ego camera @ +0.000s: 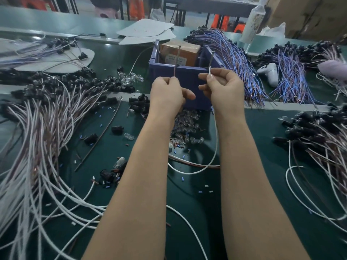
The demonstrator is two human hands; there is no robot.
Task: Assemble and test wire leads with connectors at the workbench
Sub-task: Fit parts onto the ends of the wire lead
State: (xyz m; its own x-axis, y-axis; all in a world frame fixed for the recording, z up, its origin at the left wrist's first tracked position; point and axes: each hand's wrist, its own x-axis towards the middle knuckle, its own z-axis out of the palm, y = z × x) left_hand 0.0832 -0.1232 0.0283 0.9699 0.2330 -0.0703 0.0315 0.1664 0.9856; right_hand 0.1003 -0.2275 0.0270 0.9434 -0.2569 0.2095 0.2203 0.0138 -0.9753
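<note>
While raised over the dark green bench (199,209), just in front of a blue plastic bin (187,79), pinches with the left hand (167,92) the end of a thin brown wire (175,72), fingers curled tight around it. Pinches with the right hand (223,87), between thumb and forefinger, the tip of a long white wire (210,70), looping down between the forearms onto the bench. Holds both ends up near two upright metal pins (211,59) at the bin's front wall; cannot tell whether touching. Below the wrists, a heap of small clear glass bulbs (185,124). Flanked on the left by white-and-brown wire leads with black connectors (37,132).
</note>
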